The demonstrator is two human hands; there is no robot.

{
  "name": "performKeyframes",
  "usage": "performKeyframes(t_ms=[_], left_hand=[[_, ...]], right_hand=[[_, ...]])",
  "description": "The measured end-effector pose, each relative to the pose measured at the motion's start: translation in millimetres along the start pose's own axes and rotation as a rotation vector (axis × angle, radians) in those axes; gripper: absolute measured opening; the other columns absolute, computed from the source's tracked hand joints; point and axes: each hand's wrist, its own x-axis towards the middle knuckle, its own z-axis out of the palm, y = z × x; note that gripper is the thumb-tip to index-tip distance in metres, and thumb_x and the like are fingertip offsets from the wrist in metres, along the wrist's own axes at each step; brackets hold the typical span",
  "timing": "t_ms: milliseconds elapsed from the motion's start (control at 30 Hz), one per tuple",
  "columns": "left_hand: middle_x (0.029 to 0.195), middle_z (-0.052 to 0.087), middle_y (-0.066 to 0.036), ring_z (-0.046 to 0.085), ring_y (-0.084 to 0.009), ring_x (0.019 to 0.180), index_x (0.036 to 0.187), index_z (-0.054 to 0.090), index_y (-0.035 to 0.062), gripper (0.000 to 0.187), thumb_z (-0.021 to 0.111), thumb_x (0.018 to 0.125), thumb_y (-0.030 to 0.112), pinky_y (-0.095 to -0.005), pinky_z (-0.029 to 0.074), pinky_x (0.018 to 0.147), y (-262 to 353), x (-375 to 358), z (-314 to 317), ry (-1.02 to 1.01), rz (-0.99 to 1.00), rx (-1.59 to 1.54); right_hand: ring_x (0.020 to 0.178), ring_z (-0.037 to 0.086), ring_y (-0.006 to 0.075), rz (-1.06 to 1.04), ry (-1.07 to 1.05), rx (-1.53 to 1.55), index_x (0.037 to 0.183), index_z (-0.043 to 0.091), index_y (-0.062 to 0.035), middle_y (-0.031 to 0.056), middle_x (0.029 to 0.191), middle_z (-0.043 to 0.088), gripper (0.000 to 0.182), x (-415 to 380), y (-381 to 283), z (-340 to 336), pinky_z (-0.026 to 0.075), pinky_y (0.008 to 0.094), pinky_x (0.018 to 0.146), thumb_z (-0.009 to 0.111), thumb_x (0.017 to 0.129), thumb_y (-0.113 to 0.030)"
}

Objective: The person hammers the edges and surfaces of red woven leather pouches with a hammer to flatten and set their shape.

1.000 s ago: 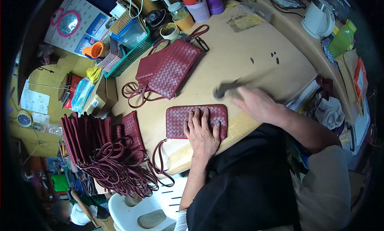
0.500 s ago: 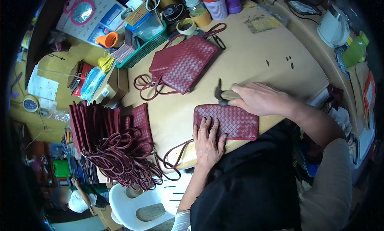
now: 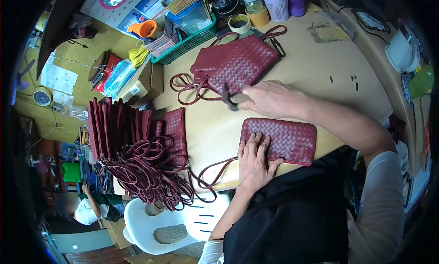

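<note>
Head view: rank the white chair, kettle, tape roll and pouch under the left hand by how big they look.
1. White chair
2. Pouch under the left hand
3. Kettle
4. Tape roll

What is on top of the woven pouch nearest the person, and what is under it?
The left hand lies on the left end of the woven pouch, hiding that patch. The tabletop shows beyond its far edge; whatever is directly underneath is covered.

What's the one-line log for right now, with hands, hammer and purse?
left hand: fingers on purse | right hand: holding hammer, clear of purse | strap: left of purse | purse pile: far left
</note>
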Motion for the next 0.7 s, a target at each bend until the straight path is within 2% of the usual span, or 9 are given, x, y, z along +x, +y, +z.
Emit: performKeyframes(t_ms=[67, 133, 200, 267, 333, 400, 500, 633, 700], left_hand=[[0.134, 0.048, -0.020, 0.041, -0.0352, 0.131, 0.134, 0.050, 0.0046, 0.073, 0.068, 0.081, 0.052, -0.0523, 0.025, 0.111, 0.1, 0.8, 0.9, 0.010, -0.004, 0.005], [0.134, 0.048, -0.019, 0.041, -0.0353, 0.131, 0.134, 0.050, 0.0046, 0.073, 0.068, 0.081, 0.051, -0.0522, 0.025, 0.111, -0.3, 1.2, 0.6, 0.016, -0.004, 0.007], [0.134, 0.048, -0.019, 0.041, -0.0354, 0.131, 0.134, 0.050, 0.0046, 0.073, 0.068, 0.081, 0.051, -0.0521, 0.025, 0.111, 0.5, 1.7, 0.7, 0.016, -0.004, 0.012], [0.134, 0.049, -0.019, 0.042, -0.0355, 0.130, 0.134, 0.051, 0.0044, 0.073, 0.069, 0.081, 0.051, -0.0522, 0.026, 0.110, 1.1, 1.2, -0.5, 0.016, -0.001, 0.011], [0.133, 0.049, -0.019, 0.042, -0.0354, 0.130, 0.133, 0.051, 0.0044, 0.073, 0.069, 0.080, 0.051, -0.0520, 0.026, 0.110, 1.0, 0.9, 1.3, 0.023, 0.000, 0.006], [0.133, 0.049, -0.020, 0.042, -0.0353, 0.129, 0.133, 0.051, 0.0043, 0.073, 0.069, 0.080, 0.051, -0.0518, 0.026, 0.110, 1.2, 1.9, 1.4, 0.037, -0.002, 0.006], [0.133, 0.049, -0.020, 0.043, -0.0351, 0.129, 0.133, 0.051, 0.0041, 0.073, 0.070, 0.080, 0.050, -0.0512, 0.027, 0.110, 1.2, 1.9, -0.1, 0.017, 0.008, 0.019], [0.133, 0.049, -0.020, 0.043, -0.0351, 0.128, 0.132, 0.052, 0.0038, 0.073, 0.071, 0.079, 0.050, -0.0506, 0.027, 0.109, 1.0, 1.7, 0.5, 0.029, 0.006, 0.015], [0.133, 0.049, -0.019, 0.043, -0.0351, 0.128, 0.132, 0.052, 0.0038, 0.073, 0.071, 0.079, 0.050, -0.0506, 0.028, 0.109, 1.9, 1.8, 0.1, 0.033, 0.001, 0.017]], right_hand=[[0.090, 0.068, 0.0391, -0.064, 0.203, 0.150, 0.102, 0.063, 0.0042, 0.0234, 0.092, 0.069, 0.040, 5.7, 17.1, 33.1, 0.052, 0.0492, 0.083, 0.058, 0.091, -0.034], [0.090, 0.068, 0.0388, -0.017, 0.137, 0.078, 0.105, 0.062, 0.0050, 0.0237, 0.091, 0.069, 0.040, -1.2, 7.7, 22.2, 0.053, 0.0491, 0.082, 0.059, 0.091, -0.032], [0.093, 0.065, 0.0415, -0.006, -0.164, -0.142, 0.119, 0.058, -0.0035, 0.0269, 0.092, 0.066, 0.040, 0.1, 3.1, -7.4, 0.050, 0.0499, 0.083, 0.055, 0.095, -0.035], [0.093, 0.065, 0.0409, -0.030, -0.062, -0.163, 0.119, 0.059, -0.0060, 0.0258, 0.095, 0.066, 0.037, 0.3, 2.2, -1.2, 0.051, 0.0494, 0.084, 0.055, 0.095, -0.035], [0.094, 0.066, 0.0385, -0.095, 0.172, 0.219, 0.115, 0.060, -0.0043, 0.0245, 0.097, 0.067, 0.039, -0.1, 7.1, 23.3, 0.052, 0.0476, 0.085, 0.057, 0.093, -0.036], [0.093, 0.066, 0.0388, -0.107, 0.152, 0.140, 0.112, 0.062, -0.0039, 0.0246, 0.095, 0.067, 0.037, -3.8, 8.8, 26.3, 0.051, 0.0479, 0.084, 0.058, 0.094, -0.035], [0.093, 0.066, 0.0405, -0.080, -0.054, -0.215, 0.119, 0.060, -0.0080, 0.0236, 0.098, 0.067, 0.035, 0.5, -12.3, -5.7, 0.051, 0.0484, 0.086, 0.056, 0.095, -0.033], [0.096, 0.066, 0.0392, -0.118, 0.170, 0.159, 0.119, 0.061, -0.0091, 0.0223, 0.102, 0.067, 0.036, 15.8, -2.0, 26.5, 0.051, 0.0475, 0.087, 0.057, 0.094, -0.034], [0.097, 0.065, 0.0408, 0.002, -0.070, -0.020, 0.121, 0.060, -0.0091, 0.0238, 0.103, 0.067, 0.037, 5.9, -5.3, 5.7, 0.051, 0.0485, 0.088, 0.056, 0.095, -0.034]])
